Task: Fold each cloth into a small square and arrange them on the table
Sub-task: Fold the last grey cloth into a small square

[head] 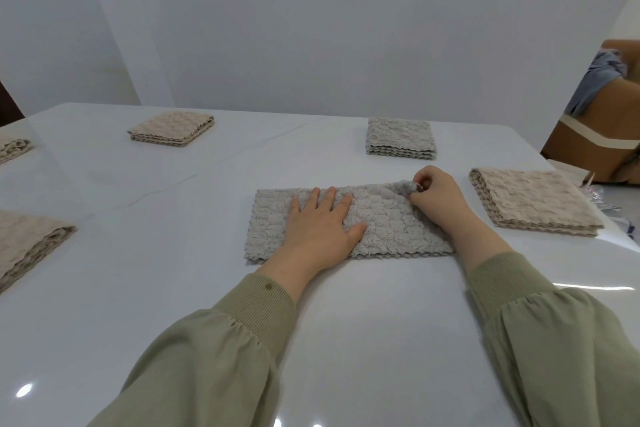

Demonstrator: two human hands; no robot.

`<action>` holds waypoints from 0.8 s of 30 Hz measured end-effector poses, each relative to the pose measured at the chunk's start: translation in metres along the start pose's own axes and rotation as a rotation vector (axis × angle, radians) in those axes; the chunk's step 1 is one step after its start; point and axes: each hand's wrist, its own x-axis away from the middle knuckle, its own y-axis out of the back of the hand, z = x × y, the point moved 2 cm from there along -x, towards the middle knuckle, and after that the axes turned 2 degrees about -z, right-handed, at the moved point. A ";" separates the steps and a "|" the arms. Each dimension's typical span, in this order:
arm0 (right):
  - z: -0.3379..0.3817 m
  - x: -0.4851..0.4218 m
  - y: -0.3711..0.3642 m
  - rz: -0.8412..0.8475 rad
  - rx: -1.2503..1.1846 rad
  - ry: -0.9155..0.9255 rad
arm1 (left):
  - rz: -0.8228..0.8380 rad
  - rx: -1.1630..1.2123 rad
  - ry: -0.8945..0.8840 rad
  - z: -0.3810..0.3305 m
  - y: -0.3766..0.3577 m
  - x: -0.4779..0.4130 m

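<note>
A grey textured cloth [270, 218], folded into a long rectangle, lies in the middle of the white table [173, 288]. My left hand [320, 229] presses flat on its centre, fingers spread. At the cloth's far right corner my right hand [438, 198] pinches the edge and lifts it slightly. Folded squares lie around: a grey one [401, 139] behind, a beige one [172, 128] at the back left, a beige one [533, 206] at the right, and beige ones at the left edge [27, 246] and far left [14, 148].
A cardboard box with blue fabric in it [595, 135] stands off the table's far right corner. Small clutter [602, 198] lies by the right table edge. A grey wall rises behind the table.
</note>
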 end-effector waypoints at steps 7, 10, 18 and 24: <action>0.002 -0.002 0.007 0.040 -0.254 -0.135 | 0.006 0.005 0.002 0.000 0.000 0.000; 0.008 0.001 0.005 0.079 -0.167 -0.155 | 0.001 0.006 0.002 0.001 0.000 0.000; 0.069 0.022 0.015 0.267 0.050 0.134 | -0.206 0.362 0.028 0.005 0.006 -0.001; 0.092 0.037 0.013 0.371 0.129 0.273 | -0.282 1.128 -0.113 0.016 0.023 0.003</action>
